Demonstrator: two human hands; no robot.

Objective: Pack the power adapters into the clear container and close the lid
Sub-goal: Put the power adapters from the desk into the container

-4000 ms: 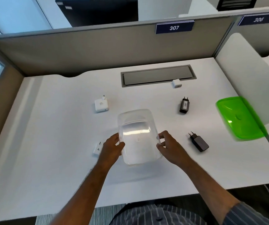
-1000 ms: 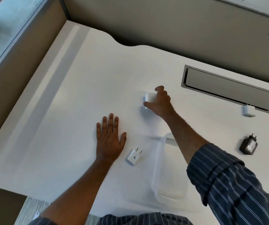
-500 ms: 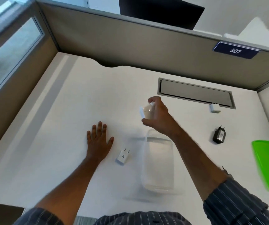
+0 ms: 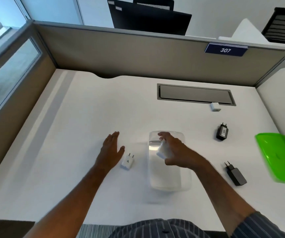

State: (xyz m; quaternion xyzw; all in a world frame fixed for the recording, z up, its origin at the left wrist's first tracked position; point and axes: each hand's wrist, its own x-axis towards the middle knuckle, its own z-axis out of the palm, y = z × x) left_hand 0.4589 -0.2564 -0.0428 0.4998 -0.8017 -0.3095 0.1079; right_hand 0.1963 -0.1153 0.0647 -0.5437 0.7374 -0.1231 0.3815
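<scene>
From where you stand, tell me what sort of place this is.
Most likely an open-plan office cubicle: a white desk boxed in by grey partition panels, a numbered plate reading 307, and a cable hatch set into the desktop.

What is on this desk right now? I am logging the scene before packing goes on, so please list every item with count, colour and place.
white adapters: three; one by the left hand, one in the right hand, one by the desk's grey hatch
black adapters: two, right of the container; the other lies nearer
clear container: one, desk centre, open
green lid: one, right edge
desk: white
left hand: flat on the desk
right hand: holds a white adapter over the container
</scene>
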